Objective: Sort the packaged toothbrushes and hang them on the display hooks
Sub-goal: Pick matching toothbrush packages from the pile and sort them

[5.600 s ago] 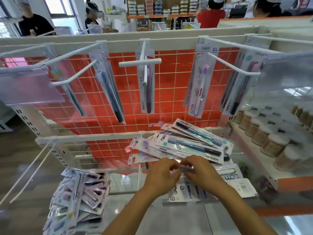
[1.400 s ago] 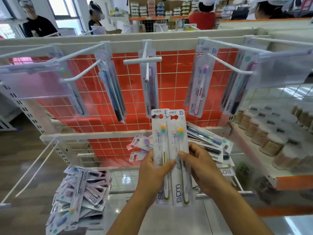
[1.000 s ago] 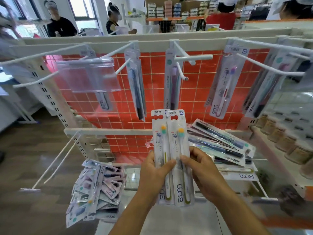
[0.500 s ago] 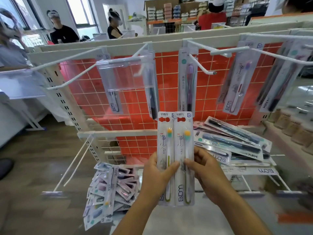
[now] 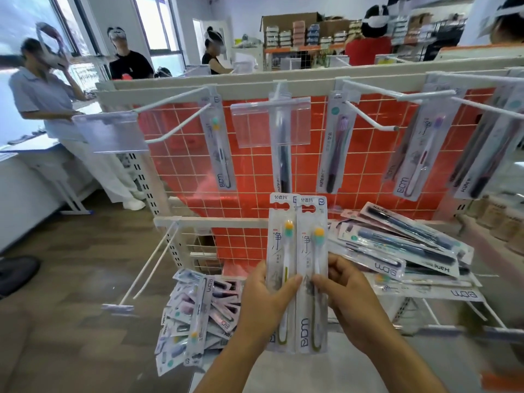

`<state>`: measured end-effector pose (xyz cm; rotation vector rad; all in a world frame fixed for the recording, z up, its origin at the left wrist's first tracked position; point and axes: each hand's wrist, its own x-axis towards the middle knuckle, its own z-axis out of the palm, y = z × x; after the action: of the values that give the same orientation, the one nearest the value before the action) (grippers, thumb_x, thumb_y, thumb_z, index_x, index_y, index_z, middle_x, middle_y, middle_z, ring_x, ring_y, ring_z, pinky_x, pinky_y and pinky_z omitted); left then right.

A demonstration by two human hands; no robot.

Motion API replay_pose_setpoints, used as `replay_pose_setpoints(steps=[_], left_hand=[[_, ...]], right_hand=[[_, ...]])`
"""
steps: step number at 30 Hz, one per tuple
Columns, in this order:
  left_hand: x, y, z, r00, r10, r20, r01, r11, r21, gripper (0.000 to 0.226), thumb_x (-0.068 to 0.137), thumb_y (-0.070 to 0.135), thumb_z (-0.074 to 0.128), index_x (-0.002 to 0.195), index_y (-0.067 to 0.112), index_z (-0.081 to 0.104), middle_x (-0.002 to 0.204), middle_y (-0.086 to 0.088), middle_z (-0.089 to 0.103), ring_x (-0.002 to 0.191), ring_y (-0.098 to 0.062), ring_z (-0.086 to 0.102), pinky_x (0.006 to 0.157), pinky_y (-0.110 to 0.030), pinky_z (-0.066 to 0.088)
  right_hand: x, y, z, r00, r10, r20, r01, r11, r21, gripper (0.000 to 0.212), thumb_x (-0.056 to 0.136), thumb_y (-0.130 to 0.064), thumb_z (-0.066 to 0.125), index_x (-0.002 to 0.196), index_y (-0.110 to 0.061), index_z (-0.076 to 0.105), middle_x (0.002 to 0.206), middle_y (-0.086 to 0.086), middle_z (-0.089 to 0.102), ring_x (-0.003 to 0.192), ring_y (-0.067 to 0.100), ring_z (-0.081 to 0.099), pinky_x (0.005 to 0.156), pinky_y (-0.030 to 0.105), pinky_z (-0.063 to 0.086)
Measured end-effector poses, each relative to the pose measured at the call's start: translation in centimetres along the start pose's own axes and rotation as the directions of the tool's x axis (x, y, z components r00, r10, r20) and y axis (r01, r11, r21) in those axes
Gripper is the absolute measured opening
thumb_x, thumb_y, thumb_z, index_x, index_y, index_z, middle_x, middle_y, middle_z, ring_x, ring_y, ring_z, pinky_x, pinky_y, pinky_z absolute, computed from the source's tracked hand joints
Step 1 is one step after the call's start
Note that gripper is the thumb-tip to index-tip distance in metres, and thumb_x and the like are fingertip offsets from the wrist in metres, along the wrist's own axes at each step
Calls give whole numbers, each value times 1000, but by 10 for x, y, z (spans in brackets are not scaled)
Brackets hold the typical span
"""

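Observation:
Two packaged toothbrushes with orange-and-teal heads stand upright side by side in front of me. My left hand (image 5: 262, 302) grips the left pack (image 5: 279, 251) and my right hand (image 5: 351, 302) grips the right pack (image 5: 312, 251). Behind them rises the red grid panel (image 5: 249, 171) with white display hooks (image 5: 368, 120). One matching pack (image 5: 218, 143) hangs on the left hook. Dark-brush packs (image 5: 336, 143) and a pink-brush pack (image 5: 419, 148) hang further right. A loose pile of packs (image 5: 402, 251) lies on the wire shelf at right. Another heap (image 5: 198, 310) lies lower left.
Clear price-tag holders (image 5: 110, 131) hang from the hook tips. Two bare hooks (image 5: 147, 268) jut from the lower rail at left. Jars (image 5: 499, 219) fill a shelf at far right. Several people stand beyond the rack, one person (image 5: 51, 103) close at left.
My view has swung left and moved closer to the rack. Both hands keep the two packs upright together, as before.

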<state>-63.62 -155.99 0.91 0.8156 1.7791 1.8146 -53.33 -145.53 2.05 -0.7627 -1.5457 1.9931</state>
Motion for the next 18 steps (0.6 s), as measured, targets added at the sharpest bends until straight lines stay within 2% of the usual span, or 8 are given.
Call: replay_pose_setpoints(steps=[2, 5, 9, 12, 16, 18], left_hand=[[-5, 1, 3, 1000, -4, -4, 4, 1000, -10, 30, 81, 16, 74, 107, 21, 61, 94, 2, 74, 86, -14, 72, 71, -30, 60], [-14, 0, 11, 1000, -14, -11, 14, 1000, -8, 35, 79, 19, 77, 110, 17, 61, 98, -4, 74, 88, -18, 72, 75, -39, 60], [-28, -7, 34, 999, -35, -21, 35, 999, 6, 36, 76, 29, 76, 108, 17, 64, 96, -6, 74, 87, -21, 72, 76, -44, 60], [-42, -11, 64, 998, -56, -38, 57, 998, 19, 36, 77, 39, 68, 106, 17, 66, 94, -4, 74, 85, -21, 72, 76, -45, 59], [-61, -14, 106, 997, -78, -23, 78, 997, -21, 16, 90, 28, 64, 105, 21, 65, 92, -1, 74, 85, -19, 72, 73, -38, 60], [-69, -16, 122, 994, -107, -11, 106, 993, -53, 18, 92, 21, 60, 109, 20, 64, 95, -2, 74, 88, -19, 72, 76, -38, 60]], right_hand=[[-4, -1, -4, 1000, -9, 7, 9, 1000, 4, 23, 89, 2, 57, 109, -9, 61, 100, 6, 73, 97, 21, 69, 84, 39, 54], [-12, -3, -12, 1000, -19, 12, 18, 1000, 19, 21, 91, -2, 55, 108, -11, 62, 100, 5, 73, 96, 20, 69, 85, 40, 54], [-29, -3, -32, 1000, -18, -2, 18, 1000, 2, 16, 92, -8, 54, 106, -11, 62, 97, 4, 74, 91, 20, 70, 81, 37, 55], [-45, -2, -59, 1000, -11, -19, 10, 999, -52, 13, 93, -14, 55, 103, -13, 63, 94, 3, 74, 88, 19, 71, 76, 35, 55], [-63, -4, -104, 1000, 2, -30, -4, 998, -65, 15, 92, -16, 56, 104, -12, 63, 95, 5, 73, 91, 21, 70, 81, 40, 56], [-69, -4, -126, 999, 15, -41, -17, 998, -57, 16, 92, -16, 56, 105, -11, 62, 96, 5, 73, 91, 21, 71, 81, 41, 56]])
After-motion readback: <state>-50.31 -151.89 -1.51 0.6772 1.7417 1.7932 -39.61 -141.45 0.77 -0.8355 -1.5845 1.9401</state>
